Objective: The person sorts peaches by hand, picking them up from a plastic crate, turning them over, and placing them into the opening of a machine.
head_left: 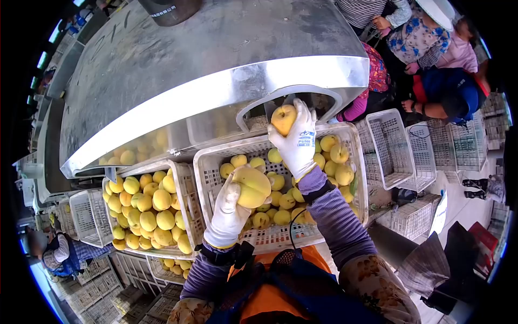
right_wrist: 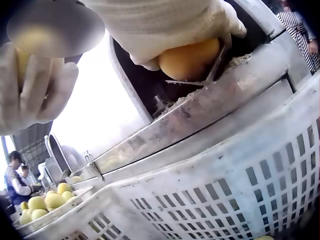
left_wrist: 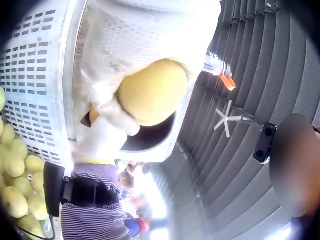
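Observation:
In the head view my gloved left hand grips a large yellow peach with a visible cleft, over the middle crate. The left wrist view shows the gloved fingers curled round this peach. My gloved right hand holds an orange-yellow peach at the rounded opening of the metal machine. From the right wrist, that peach sits right at a thin metal blade in the opening, with crumbly residue around it.
Beneath my hands is a white slatted crate of yellow peaches; another full crate stands to its left. Stacked white crates are at the right. Several people work beyond the machine's right end.

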{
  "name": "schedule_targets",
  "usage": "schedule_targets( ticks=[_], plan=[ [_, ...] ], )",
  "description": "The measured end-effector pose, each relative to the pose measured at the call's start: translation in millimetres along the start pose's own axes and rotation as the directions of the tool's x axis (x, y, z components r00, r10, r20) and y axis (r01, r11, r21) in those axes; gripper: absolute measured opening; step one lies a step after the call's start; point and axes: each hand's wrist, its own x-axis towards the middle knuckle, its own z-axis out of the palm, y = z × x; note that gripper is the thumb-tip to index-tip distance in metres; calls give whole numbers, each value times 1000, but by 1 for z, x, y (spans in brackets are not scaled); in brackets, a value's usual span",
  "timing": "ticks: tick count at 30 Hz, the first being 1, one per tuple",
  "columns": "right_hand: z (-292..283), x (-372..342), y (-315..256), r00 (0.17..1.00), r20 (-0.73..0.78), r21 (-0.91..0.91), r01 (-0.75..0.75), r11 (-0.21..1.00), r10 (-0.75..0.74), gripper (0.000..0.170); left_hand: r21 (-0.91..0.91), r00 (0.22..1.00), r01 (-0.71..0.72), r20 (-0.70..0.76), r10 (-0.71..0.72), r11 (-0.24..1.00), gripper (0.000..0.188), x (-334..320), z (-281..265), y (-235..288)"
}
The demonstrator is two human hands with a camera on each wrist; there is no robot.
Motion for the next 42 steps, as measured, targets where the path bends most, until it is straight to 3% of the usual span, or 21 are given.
schedule_targets(
  ticks=[4,6,7,9,11,13,15,17,20,23,25,26,28,29,31,33,34,35,37,39,42],
  plan=[
    [17,34,1,993,42,96,-116,989,113,72,234,989,-143,8,146,962,88,15,-5,-4],
    [16,49,-3,997,-5,97,-73,993,74,60,128,990,-122,-49,129,984,85,25,-5,-2],
    [8,60,-3,972,222,80,-102,991,82,56,71,991,-110,-75,115,991,84,29,-4,-2],
    [-11,60,-18,982,141,208,-155,966,127,54,101,980,-153,-114,165,983,74,36,2,-1],
    [-41,33,-33,999,-16,495,-36,868,51,72,99,970,-191,-133,204,976,69,43,12,7],
    [-69,-15,-49,971,123,370,146,918,-204,101,211,973,-226,-4,232,951,73,47,13,8],
    [-77,-46,-72,953,295,554,-107,825,-74,92,379,970,-244,103,222,893,83,45,23,8],
    [-78,-41,-66,959,248,488,-246,838,137,88,236,979,-205,70,194,950,99,45,32,0],
    [-39,-9,-42,989,39,243,-148,959,143,82,285,984,-175,31,173,943,111,34,18,-9],
    [2,6,-10,992,14,10,-124,992,124,80,288,998,-52,-25,62,956,104,19,-16,-27],
    [18,17,-3,993,-35,63,-106,992,109,74,353,993,-116,37,110,928,95,7,-39,-39],
    [19,29,-9,989,25,122,-145,982,143,72,185,990,-142,17,141,972,80,-1,-47,-47],
    [19,40,-14,995,-67,176,-60,983,72,63,239,974,-224,17,227,945,67,-5,-64,-58],
    [16,47,-8,997,14,170,-76,982,75,54,449,966,-239,20,258,861,68,-10,-71,-62],
    [20,58,42,991,124,-88,-32,996,43,52,483,960,-208,-66,272,850,61,-36,-65,-35],
    [7,37,-21,967,-251,53,57,997,-42,49,673,924,-163,-151,350,722,48,-67,-84,22],
    [6,14,-46,964,-264,197,41,979,13,47,567,847,-216,-297,441,795,38,-81,-101,51],
    [4,-12,-68,961,-266,330,24,944,69,46,672,694,-167,-440,570,722,35,-90,-148,72],
    [4,-79,-92,975,206,374,-157,914,83,42,860,450,273,-511,733,432,40,-110,-241,144],
    [20,-107,-142,813,578,403,-201,893,-78,40,757,405,649,-431,807,78,73,-115,-355,193],
    [76,-118,-211,682,624,466,68,882,-382,43,667,525,743,-522,672,-63,92,-87,-435,244]
  ],
)
